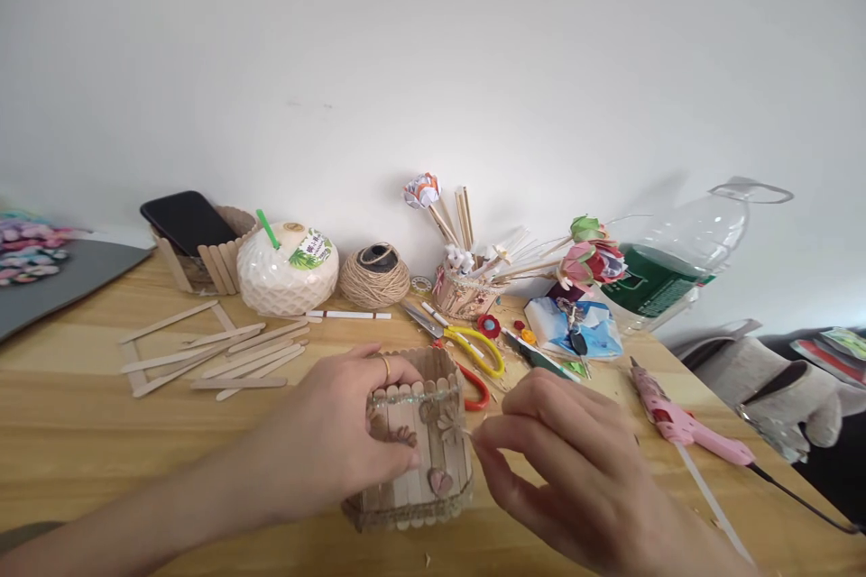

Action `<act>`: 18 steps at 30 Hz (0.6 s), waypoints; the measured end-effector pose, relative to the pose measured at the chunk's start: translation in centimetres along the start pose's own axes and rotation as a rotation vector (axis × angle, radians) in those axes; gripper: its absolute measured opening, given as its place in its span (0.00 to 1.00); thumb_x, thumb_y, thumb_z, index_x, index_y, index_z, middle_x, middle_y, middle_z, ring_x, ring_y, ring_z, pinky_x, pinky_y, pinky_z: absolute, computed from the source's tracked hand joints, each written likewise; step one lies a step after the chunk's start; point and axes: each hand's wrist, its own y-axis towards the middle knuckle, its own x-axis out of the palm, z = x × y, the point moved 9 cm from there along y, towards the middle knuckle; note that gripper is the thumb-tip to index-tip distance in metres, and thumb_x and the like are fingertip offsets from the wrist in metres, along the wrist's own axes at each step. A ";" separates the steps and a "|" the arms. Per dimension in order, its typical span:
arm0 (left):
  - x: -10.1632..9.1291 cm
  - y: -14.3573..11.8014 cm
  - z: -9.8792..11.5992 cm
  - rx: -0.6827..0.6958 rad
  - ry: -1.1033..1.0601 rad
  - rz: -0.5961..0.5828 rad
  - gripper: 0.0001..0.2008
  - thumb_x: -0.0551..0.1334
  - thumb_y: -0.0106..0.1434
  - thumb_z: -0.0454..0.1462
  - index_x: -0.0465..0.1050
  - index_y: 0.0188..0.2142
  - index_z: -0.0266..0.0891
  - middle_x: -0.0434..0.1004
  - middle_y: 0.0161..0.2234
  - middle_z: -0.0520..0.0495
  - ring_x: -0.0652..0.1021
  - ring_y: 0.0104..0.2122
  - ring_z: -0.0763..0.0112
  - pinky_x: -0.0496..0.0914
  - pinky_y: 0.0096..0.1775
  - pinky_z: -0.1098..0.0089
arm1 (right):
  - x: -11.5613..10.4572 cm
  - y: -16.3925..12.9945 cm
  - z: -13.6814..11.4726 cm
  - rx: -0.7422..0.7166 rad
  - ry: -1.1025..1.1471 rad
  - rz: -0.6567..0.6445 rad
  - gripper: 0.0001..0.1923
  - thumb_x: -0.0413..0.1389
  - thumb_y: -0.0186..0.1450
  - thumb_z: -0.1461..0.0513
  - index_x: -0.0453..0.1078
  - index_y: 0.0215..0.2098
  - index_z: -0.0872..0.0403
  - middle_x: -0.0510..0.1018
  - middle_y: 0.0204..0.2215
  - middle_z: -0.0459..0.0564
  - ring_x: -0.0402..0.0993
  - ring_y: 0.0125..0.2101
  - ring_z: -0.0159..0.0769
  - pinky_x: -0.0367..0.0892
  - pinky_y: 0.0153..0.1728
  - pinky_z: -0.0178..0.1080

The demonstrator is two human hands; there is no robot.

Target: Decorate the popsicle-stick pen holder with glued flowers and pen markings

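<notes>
A small box of wooden craft sticks [412,419] stands in front of me, with twine and glitter along its rims and small decorations on its face. My left hand [338,428] grips it from the left, fingers over the top rim and thumb against the front. On that face are a twine flower [448,424] and a pinkish heart-shaped piece [439,480]. Close by the box's right edge, my right hand [561,451] is closed in a pinch; whatever its fingertips hold is too small to make out.
Loose craft sticks [250,356] lie left. Behind are a coconut with a straw [288,270], a twine ball [374,278], yellow-handled scissors [474,347], a pot of paper flowers [466,293] and a large plastic bottle [663,275]. A pink glue gun [683,424] lies right, its cord trailing.
</notes>
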 end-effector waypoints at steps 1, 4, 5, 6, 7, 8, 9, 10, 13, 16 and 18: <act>0.1 0.0 -0.3 -0.011 -0.028 0.005 0.10 0.62 0.47 0.34 0.72 0.32 0.39 0.74 0.33 0.50 0.75 0.32 0.64 0.68 0.32 0.70 | -0.1 -0.2 0.1 0.023 0.001 0.023 0.07 0.51 0.60 0.71 0.64 0.29 0.54 0.67 0.23 0.43 0.63 0.22 0.28 0.58 0.22 0.33; 0.6 0.2 -1.0 -0.022 -0.110 -0.021 0.10 0.62 0.48 0.35 0.71 0.33 0.39 0.72 0.28 0.54 0.72 0.26 0.71 0.64 0.26 0.74 | -1.1 -1.0 0.9 0.104 -0.002 0.080 0.07 0.50 0.60 0.72 0.63 0.30 0.54 0.67 0.24 0.44 0.64 0.23 0.28 0.60 0.22 0.32; 0.8 0.3 -1.2 -0.033 -0.125 -0.041 0.10 0.61 0.49 0.35 0.70 0.34 0.39 0.71 0.26 0.55 0.71 0.24 0.72 0.63 0.25 0.75 | -1.6 -1.5 1.5 0.137 -0.008 0.108 0.07 0.50 0.60 0.72 0.62 0.30 0.54 0.66 0.24 0.45 0.65 0.24 0.29 0.61 0.23 0.33; 1.0 0.3 -1.4 -0.042 -0.136 -0.052 0.10 0.61 0.49 0.35 0.70 0.33 0.39 0.71 0.25 0.56 0.69 0.23 0.74 0.62 0.24 0.75 | -2.1 -2.0 2.3 0.174 -0.019 0.140 0.07 0.50 0.60 0.71 0.62 0.30 0.53 0.66 0.25 0.45 0.65 0.25 0.30 0.62 0.24 0.33; 1.0 0.4 -1.5 -0.052 -0.144 -0.062 0.09 0.61 0.49 0.35 0.70 0.33 0.39 0.70 0.24 0.56 0.68 0.22 0.74 0.61 0.24 0.76 | -2.5 -2.7 3.3 0.217 -0.039 0.178 0.07 0.49 0.61 0.71 0.60 0.29 0.53 0.65 0.25 0.45 0.65 0.25 0.31 0.62 0.25 0.34; 1.1 0.4 -1.6 -0.060 -0.152 -0.070 0.09 0.60 0.48 0.34 0.69 0.32 0.38 0.70 0.24 0.56 0.68 0.22 0.75 0.60 0.24 0.76 | -2.9 -3.5 4.3 0.262 -0.060 0.219 0.07 0.48 0.62 0.70 0.59 0.29 0.53 0.64 0.25 0.45 0.64 0.26 0.32 0.62 0.26 0.35; 1.0 0.4 -1.5 -0.065 -0.165 -0.075 0.09 0.60 0.48 0.33 0.69 0.32 0.38 0.69 0.24 0.56 0.67 0.22 0.75 0.60 0.24 0.76 | -2.8 -4.3 5.6 0.320 -0.088 0.228 0.08 0.47 0.63 0.69 0.58 0.28 0.52 0.64 0.25 0.45 0.64 0.25 0.32 0.62 0.26 0.35; 1.0 0.5 -1.4 -0.066 -0.184 -0.084 0.09 0.60 0.47 0.32 0.69 0.32 0.38 0.69 0.24 0.56 0.67 0.23 0.75 0.60 0.25 0.76 | -2.4 -5.0 6.7 0.368 -0.127 0.219 0.09 0.45 0.64 0.69 0.56 0.26 0.52 0.63 0.24 0.45 0.63 0.24 0.32 0.61 0.25 0.34; 1.0 0.6 -1.0 -0.069 -0.261 -0.120 0.10 0.59 0.46 0.31 0.68 0.32 0.37 0.67 0.25 0.57 0.66 0.24 0.75 0.61 0.27 0.75 | 1.3 -6.7 10.0 0.507 -0.191 -0.030 0.10 0.44 0.66 0.65 0.57 0.25 0.52 0.66 0.24 0.45 0.63 0.20 0.31 0.61 0.21 0.34; 0.9 0.7 -0.9 -0.073 -0.281 -0.139 0.10 0.59 0.46 0.31 0.67 0.32 0.38 0.66 0.25 0.57 0.66 0.24 0.75 0.60 0.27 0.76 | 3.8 -7.0 10.9 0.548 -0.132 -0.162 0.06 0.45 0.66 0.66 0.63 0.35 0.54 0.73 0.31 0.49 0.72 0.28 0.36 0.68 0.27 0.37; 0.9 0.9 -1.1 -0.075 -0.272 -0.149 0.11 0.60 0.46 0.32 0.67 0.32 0.38 0.66 0.25 0.57 0.66 0.24 0.75 0.59 0.26 0.76 | 4.1 -6.1 10.3 0.534 -0.020 -0.145 0.11 0.44 0.66 0.68 0.62 0.45 0.54 0.74 0.40 0.53 0.73 0.39 0.38 0.70 0.37 0.41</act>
